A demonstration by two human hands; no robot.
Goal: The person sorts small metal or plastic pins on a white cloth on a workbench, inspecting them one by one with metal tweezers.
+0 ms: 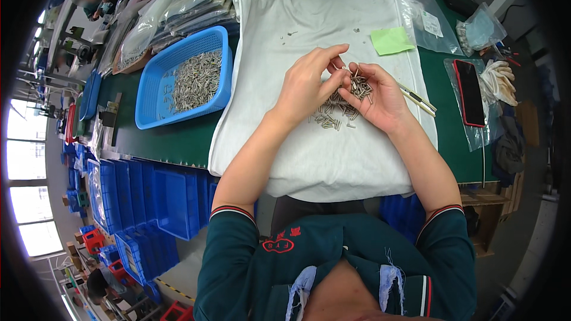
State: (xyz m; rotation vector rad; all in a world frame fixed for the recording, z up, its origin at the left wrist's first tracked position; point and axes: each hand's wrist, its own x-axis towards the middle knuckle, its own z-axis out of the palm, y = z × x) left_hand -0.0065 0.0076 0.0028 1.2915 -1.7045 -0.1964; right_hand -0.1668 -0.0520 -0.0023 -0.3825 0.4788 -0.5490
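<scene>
My right hand (385, 100) is cupped palm up around a handful of small silvery metal pins (360, 87). Over its fingertips comes my left hand (310, 82), with thumb and fingers bent together; whatever they pinch is too small to make out. Below both hands a loose heap of the same pins (331, 121) lies on a white cloth (267, 41). To the left, a blue plastic basket (148, 113) holds a large pile of similar pins (196, 83).
A green sticky note (392, 41) and slim tweezers (421, 102) lie right of my hands. Farther right are a red-edged phone (469, 92) and white gloves (499, 81). Plastic-bagged stacks (196, 0) line the back left. Blue crates (178, 202) stand below the table's left edge.
</scene>
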